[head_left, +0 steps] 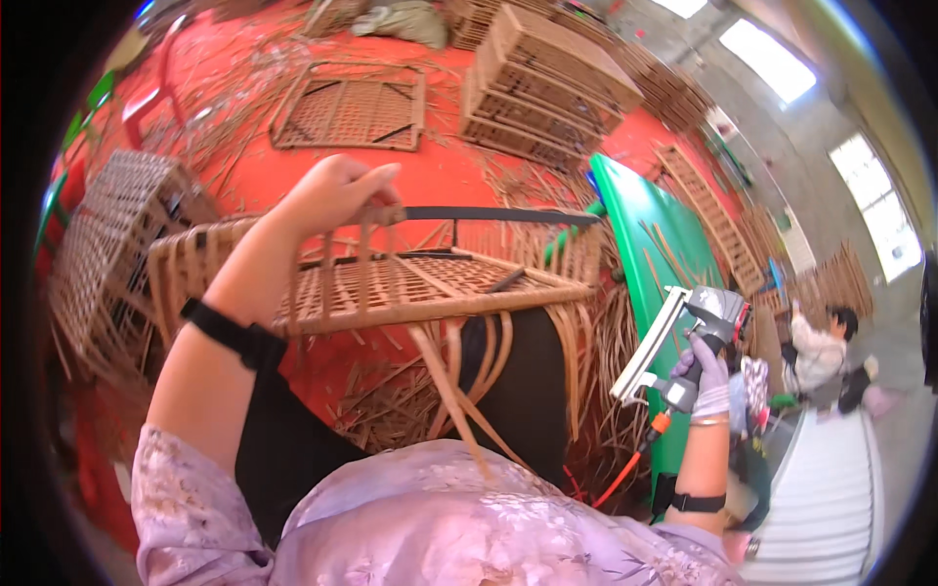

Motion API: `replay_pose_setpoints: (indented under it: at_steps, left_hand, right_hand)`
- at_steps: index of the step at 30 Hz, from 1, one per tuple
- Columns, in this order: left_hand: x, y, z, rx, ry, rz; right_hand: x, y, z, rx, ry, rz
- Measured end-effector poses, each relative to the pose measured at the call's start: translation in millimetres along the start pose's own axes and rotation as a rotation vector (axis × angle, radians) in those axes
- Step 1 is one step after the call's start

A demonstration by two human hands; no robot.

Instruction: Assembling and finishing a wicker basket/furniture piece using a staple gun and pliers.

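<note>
A woven rattan basket rests tilted across my lap, with a black band along its far rim and loose cane strips hanging from its near edge. My left hand is closed at the upper rim, its fingers curled round the end of a cane strip there; the fingertips are partly hidden. Off to the right, clear of the basket, my gloved right hand grips the handle of a pneumatic staple gun. An orange air hose runs down from the gun's handle.
A green tabletop stands close on my right, bearing a few loose strips. Woven baskets are stacked at left, and more stand ahead. A flat woven panel lies on the red floor among scattered cane. Another person sits at far right.
</note>
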State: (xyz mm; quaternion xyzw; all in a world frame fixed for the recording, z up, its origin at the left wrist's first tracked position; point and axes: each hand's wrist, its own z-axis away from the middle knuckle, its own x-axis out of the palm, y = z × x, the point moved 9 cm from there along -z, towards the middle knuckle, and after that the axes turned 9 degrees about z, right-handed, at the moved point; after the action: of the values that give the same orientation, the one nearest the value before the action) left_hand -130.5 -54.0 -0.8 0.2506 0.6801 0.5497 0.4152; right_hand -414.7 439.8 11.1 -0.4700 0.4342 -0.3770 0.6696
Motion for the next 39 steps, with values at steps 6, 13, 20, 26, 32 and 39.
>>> replay_pose_setpoints:
  at_steps: [6,13,20,26,32,39]
  left_hand:
    - [-15,-21,9,-0.053,0.021,0.199]
    - [-34,-29,8,0.014,0.092,0.037]
    - [-44,-44,0,-0.118,0.125,0.097]
    - [-58,-52,-6,-0.091,0.103,0.082]
    - [-47,-40,-9,0.015,0.033,0.063]
    - [-13,-31,-3,-0.035,-0.039,0.228]
  right_hand:
    - [-76,107,-41,0.124,0.188,-0.278]
    - [-115,163,-89,0.149,0.202,-0.681]
    - [-213,108,-68,0.26,0.46,1.064]
    - [-250,100,28,0.577,0.309,1.548]
    - [-271,149,70,0.594,0.249,1.483]
    - [-254,150,67,0.517,0.181,1.502]
